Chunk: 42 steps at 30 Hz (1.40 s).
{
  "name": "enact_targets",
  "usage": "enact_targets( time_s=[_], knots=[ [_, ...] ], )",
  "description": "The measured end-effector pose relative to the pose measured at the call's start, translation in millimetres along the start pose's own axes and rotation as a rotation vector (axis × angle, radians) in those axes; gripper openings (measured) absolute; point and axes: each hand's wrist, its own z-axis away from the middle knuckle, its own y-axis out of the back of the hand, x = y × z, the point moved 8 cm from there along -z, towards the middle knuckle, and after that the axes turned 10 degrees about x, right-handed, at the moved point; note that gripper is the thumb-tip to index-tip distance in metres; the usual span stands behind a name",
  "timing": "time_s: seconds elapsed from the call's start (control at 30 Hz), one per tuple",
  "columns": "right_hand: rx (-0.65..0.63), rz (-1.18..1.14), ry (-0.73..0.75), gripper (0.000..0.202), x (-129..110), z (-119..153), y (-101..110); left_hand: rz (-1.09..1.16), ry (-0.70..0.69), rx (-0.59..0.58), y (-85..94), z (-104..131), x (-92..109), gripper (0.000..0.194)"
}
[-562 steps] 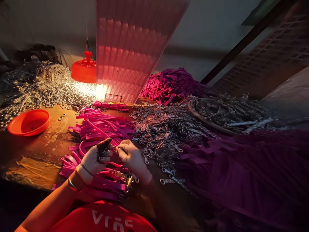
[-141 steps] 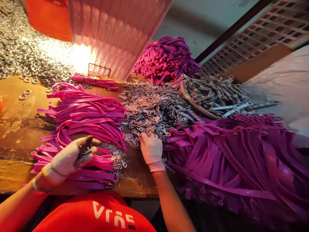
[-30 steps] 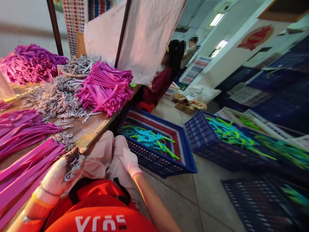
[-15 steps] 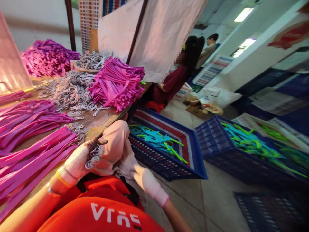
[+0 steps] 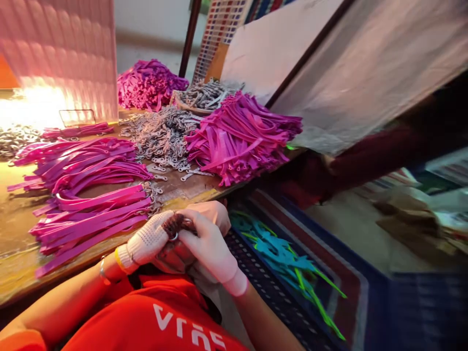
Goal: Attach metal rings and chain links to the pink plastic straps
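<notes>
My left hand, in a white dotted knit glove with dark brown at the fingers, is closed around small metal rings above my lap. My right hand, in a plain white glove, meets it there. Its thumb and fingers are bent together at the rings and the brown fingertips; what exactly they pinch is hidden. Left of my hands, a row of pink straps lies on the wooden table, with metal clips at their ends.
A heap of loose metal clips lies between piles of pink straps and purple straps. Below the table edge stands a blue crate with turquoise and green straps. A person's dark red sleeve shows at right.
The view has swung left, towards the table. My right hand has come from beside my knee up to my left hand, which still holds the metal rings.
</notes>
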Motion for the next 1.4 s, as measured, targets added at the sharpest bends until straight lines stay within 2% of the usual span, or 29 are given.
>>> enact_targets(
  time_s=[0.07,0.13,0.27,0.33,0.43,0.53,0.63,0.77,0.87,0.97,1.03,1.1,1.2,1.3,1.4],
  knots=[
    [-0.017,-0.048,-0.041,0.036,13,-9,-1,-0.068,-0.024,0.000,-3.0,-7,-1,0.045],
    [0.006,-0.098,-0.080,0.031,22,-19,3,-0.026,0.014,0.006,-8.7,-14,0,0.049],
    [0.147,-0.132,-0.120,0.027,34,-40,24,0.293,0.202,0.078,-18.7,-28,7,0.044],
    [0.169,-0.136,-0.147,0.029,39,-51,30,0.409,0.261,0.108,-20.1,-33,12,0.036],
    [0.138,-0.130,-0.166,0.031,42,-69,32,0.495,0.211,0.178,-12.2,-35,25,0.019],
    [0.068,-0.116,-0.126,0.031,37,-88,27,0.485,0.092,0.252,-0.9,-30,40,0.018],
    [-0.028,-0.109,-0.119,0.030,34,-100,16,0.297,0.028,0.290,3.5,-24,49,0.027],
    [-0.118,-0.035,-0.063,0.029,37,-101,-1,0.102,0.022,0.391,14.2,-21,46,0.035],
    [-0.132,0.115,0.174,0.038,26,-98,-14,-0.052,-0.034,0.408,27.4,-21,47,0.036],
    [-0.209,0.299,0.453,0.035,7,-97,-37,-0.199,-0.162,0.395,44.7,-22,67,0.030],
    [-0.295,0.432,0.572,0.026,-3,-100,-53,-0.188,-0.195,0.371,56.2,-24,82,0.029],
    [-0.336,0.543,0.653,0.025,-12,-106,-66,-0.150,-0.166,0.298,63.1,-27,90,0.029],
    [-0.369,0.606,0.654,0.025,-22,-115,-81,-0.113,-0.046,0.218,73.1,-31,86,0.033],
    [-0.488,0.524,0.521,0.021,-22,-117,-102,-0.095,0.098,0.266,92.3,-30,75,0.039],
    [-0.529,0.363,0.364,0.020,-16,-121,-119,-0.153,0.062,0.324,119.3,-30,86,0.037]
  ],
)
